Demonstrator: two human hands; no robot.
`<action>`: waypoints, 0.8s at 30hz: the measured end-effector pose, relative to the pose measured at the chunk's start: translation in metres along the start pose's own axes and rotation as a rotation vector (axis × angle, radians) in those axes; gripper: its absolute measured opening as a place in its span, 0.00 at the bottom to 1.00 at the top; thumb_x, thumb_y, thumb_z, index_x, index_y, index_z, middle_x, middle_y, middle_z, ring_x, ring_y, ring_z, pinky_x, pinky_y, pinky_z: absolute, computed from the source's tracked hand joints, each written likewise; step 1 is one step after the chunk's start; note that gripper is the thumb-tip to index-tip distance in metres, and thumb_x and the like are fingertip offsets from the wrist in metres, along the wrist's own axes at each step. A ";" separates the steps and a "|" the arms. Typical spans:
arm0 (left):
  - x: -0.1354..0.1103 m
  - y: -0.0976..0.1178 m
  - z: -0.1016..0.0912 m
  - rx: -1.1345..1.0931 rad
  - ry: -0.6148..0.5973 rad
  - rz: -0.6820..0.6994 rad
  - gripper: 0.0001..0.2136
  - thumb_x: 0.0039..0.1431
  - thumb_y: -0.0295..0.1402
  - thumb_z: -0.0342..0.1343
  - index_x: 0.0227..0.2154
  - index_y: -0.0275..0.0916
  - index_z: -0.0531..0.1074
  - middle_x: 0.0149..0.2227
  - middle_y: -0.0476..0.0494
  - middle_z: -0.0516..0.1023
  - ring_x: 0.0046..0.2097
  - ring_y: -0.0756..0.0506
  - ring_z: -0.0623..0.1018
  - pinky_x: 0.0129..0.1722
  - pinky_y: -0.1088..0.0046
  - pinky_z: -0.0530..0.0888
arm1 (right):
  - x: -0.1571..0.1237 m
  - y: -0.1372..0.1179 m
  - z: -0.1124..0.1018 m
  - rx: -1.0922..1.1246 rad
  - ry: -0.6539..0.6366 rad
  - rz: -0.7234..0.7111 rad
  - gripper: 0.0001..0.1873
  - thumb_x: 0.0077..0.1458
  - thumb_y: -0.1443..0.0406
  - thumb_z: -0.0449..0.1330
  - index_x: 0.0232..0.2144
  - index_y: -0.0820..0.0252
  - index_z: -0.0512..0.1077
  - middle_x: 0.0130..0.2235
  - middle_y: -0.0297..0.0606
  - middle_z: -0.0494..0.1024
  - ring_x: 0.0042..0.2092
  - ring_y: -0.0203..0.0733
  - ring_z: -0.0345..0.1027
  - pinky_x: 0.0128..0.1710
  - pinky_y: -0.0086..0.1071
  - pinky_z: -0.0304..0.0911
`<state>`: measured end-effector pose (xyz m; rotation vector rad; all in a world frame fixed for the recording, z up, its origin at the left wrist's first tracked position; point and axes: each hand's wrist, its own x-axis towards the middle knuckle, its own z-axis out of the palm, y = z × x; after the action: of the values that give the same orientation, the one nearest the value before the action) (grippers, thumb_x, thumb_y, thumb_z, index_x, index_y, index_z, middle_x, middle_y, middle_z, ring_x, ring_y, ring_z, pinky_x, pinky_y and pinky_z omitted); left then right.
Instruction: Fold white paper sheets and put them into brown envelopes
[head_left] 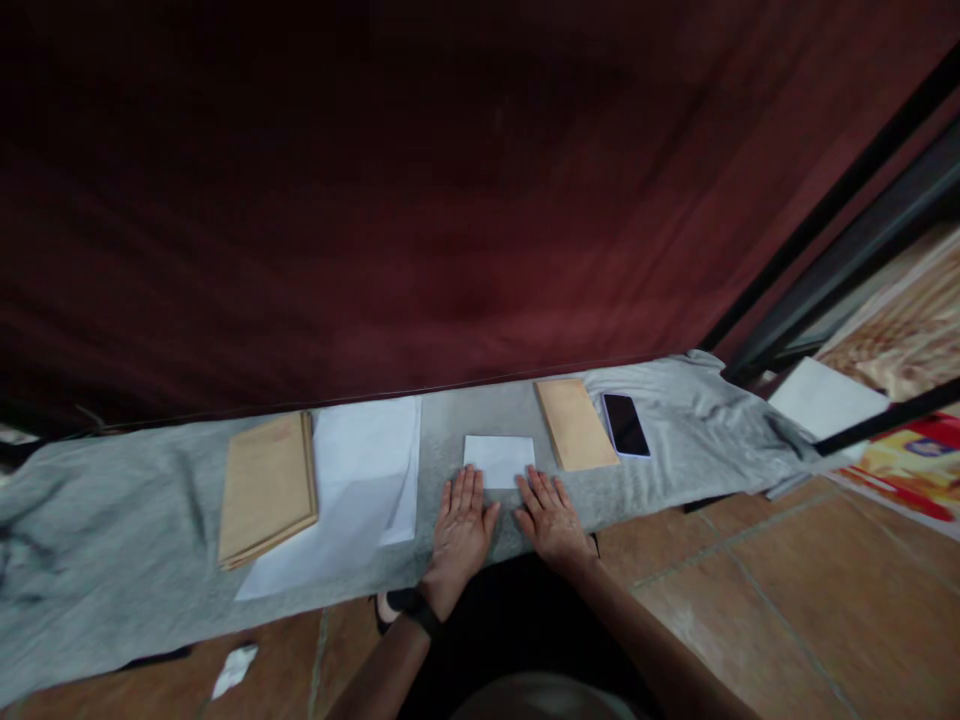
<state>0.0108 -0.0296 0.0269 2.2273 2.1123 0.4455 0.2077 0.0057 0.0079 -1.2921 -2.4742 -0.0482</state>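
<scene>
Grey cloth (441, 440) covers a long, narrow surface; at its near side the left hand (460, 530) and right hand (551, 525) lie palms down, fingers slightly fanned, thumbs apart, pinching nothing. Their fingertips meet the near corners of a small white paper (499, 458) lying flat just beyond. Leftward, a brown paper stack (268, 485) overlaps white sheets (367, 440); rightward, a brown envelope (576, 425) lies beside a phone (625, 425). Behind rises a dark red backdrop (450, 260)

We have room to pass between the large white sheets (364, 450) and the small white paper (499, 460); behind the bench (112, 540), the red backdrop (450, 250) blocks us.
</scene>
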 end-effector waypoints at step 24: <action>0.043 -0.024 0.004 -0.069 0.048 -0.161 0.27 0.67 0.36 0.40 0.66 0.31 0.58 0.67 0.32 0.65 0.68 0.38 0.63 0.67 0.56 0.60 | 0.003 -0.005 0.000 0.020 0.036 0.027 0.30 0.69 0.57 0.51 0.68 0.60 0.58 0.68 0.48 0.59 0.67 0.52 0.56 0.68 0.50 0.45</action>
<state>-0.0105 0.0147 0.0252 2.0102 2.2409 0.5582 0.2021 0.0058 0.0094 -1.3052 -2.4201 -0.0399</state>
